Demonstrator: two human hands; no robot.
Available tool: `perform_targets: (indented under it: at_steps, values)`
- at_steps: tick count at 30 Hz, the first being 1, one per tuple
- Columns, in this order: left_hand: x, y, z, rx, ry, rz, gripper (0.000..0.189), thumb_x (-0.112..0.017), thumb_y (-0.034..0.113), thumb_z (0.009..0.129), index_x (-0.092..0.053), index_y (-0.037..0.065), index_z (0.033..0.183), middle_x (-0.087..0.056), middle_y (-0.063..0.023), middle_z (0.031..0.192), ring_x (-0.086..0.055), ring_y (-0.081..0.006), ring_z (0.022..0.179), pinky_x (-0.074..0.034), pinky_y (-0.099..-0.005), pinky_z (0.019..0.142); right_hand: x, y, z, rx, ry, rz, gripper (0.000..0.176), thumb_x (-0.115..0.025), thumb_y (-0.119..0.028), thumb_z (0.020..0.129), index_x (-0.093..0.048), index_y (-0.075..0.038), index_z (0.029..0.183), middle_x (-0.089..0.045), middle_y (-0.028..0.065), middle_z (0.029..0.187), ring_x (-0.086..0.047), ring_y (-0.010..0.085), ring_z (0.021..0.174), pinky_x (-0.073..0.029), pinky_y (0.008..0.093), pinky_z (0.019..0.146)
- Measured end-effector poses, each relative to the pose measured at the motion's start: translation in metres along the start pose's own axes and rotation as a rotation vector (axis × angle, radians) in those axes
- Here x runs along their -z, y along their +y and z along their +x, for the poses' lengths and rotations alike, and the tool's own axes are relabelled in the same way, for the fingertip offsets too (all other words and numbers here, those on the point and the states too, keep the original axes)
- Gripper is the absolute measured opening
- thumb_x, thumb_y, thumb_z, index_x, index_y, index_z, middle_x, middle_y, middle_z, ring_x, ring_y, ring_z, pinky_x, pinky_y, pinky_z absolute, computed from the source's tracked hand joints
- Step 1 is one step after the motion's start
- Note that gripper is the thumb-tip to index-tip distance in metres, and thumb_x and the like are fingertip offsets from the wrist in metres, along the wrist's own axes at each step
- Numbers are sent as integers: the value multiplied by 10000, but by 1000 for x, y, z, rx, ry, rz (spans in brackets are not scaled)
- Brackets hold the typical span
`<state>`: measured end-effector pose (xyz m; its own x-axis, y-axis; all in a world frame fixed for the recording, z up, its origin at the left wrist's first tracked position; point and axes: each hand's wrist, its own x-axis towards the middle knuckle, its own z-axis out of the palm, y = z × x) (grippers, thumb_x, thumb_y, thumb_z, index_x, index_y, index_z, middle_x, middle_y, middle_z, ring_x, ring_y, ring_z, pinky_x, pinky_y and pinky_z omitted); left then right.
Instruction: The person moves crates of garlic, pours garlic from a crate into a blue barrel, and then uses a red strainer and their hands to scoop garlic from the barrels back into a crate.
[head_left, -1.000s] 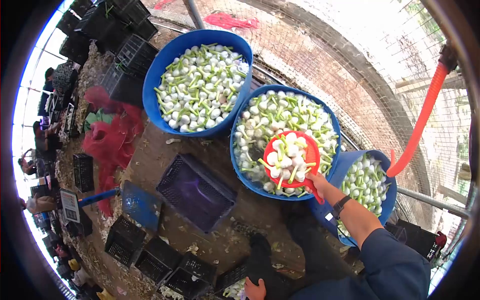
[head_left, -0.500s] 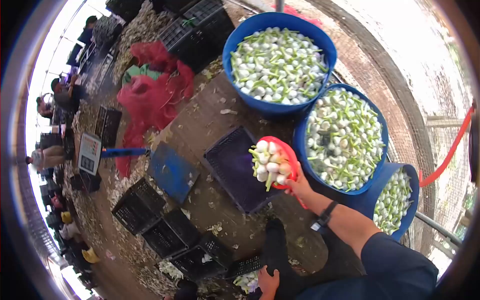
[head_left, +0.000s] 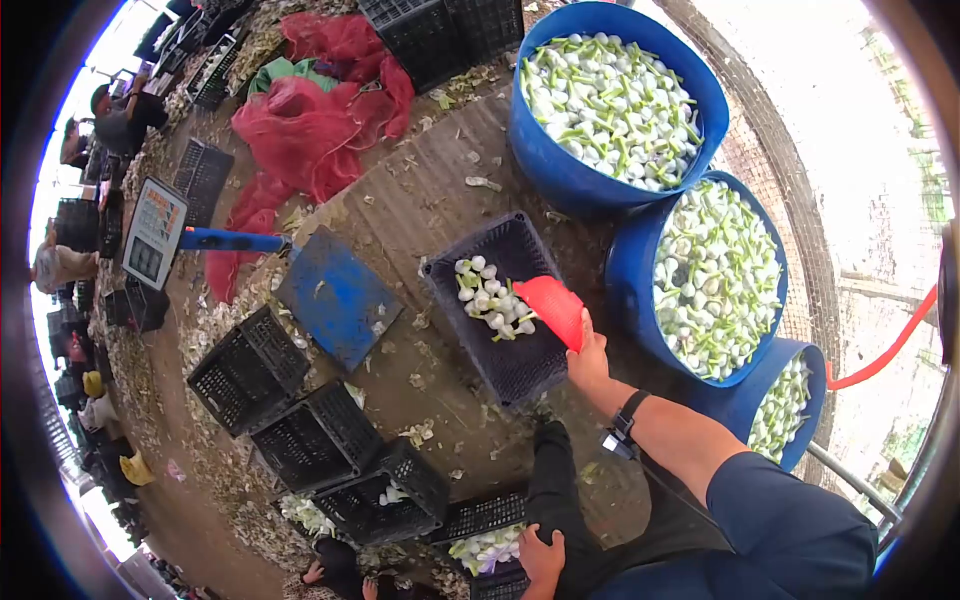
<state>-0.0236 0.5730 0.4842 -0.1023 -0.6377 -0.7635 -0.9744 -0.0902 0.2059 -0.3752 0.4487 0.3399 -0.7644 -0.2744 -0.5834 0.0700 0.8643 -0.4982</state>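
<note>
My right hand (head_left: 589,358) is closed around a red plastic scoop (head_left: 553,308), tipped over the dark plastic crate (head_left: 537,372) in front of me. Garlic bulbs (head_left: 489,300) with short green stems lie in a loose heap in that crate, some right at the scoop's lip. Its inside is turned away from view. My left hand (head_left: 541,555) rests on my dark trouser leg at the bottom, fingers apart, holding nothing. Beside it are pale garlic bulbs (head_left: 487,549) in a black crate.
Three blue tubs (head_left: 560,172) of garlic bulbs stand to the right. A platform scale (head_left: 340,298) with a display (head_left: 155,233) and several black crates (head_left: 318,437) are on the left. Red netting (head_left: 305,135) lies farther back. Another person's hand (head_left: 315,572) shows at the bottom.
The red scoop, full of garlic bulbs before, has moved over the crate and tipped, and bulbs now lie in the crate. My left hand stays on the leg.
</note>
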Motion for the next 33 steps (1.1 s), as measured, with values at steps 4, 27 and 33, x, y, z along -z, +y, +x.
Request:
perform_targets:
  at_steps: [4,27,33]
  values:
    - [-5,4,-4,7,9,3,494,-705,330,764,-554,33,1129,-561,-209,1121,-561,-398,1038,-468,-485,876,18,10,-4,39,-35,-33,948,-601,-42,836,-25,-289,1548,-385,264,1310,-556,434,1090,-468,461,945]
    - [-69,65,-23,-72,-60,356,651,-587,333,913,-388,-63,1390,-440,-279,1388,-411,-439,1283,-343,-490,1078,221,287,131,-309,537,226,827,-539,-173,910,3,-134,1533,-594,247,1093,-653,369,820,-524,442,706]
    - [-87,66,-27,-51,-26,355,665,-565,358,923,-373,-65,1398,-423,-285,1396,-407,-435,1285,-341,-492,1084,198,252,203,-451,101,826,362,-510,-166,948,-386,-111,1284,-619,103,846,-546,148,498,-398,289,367]
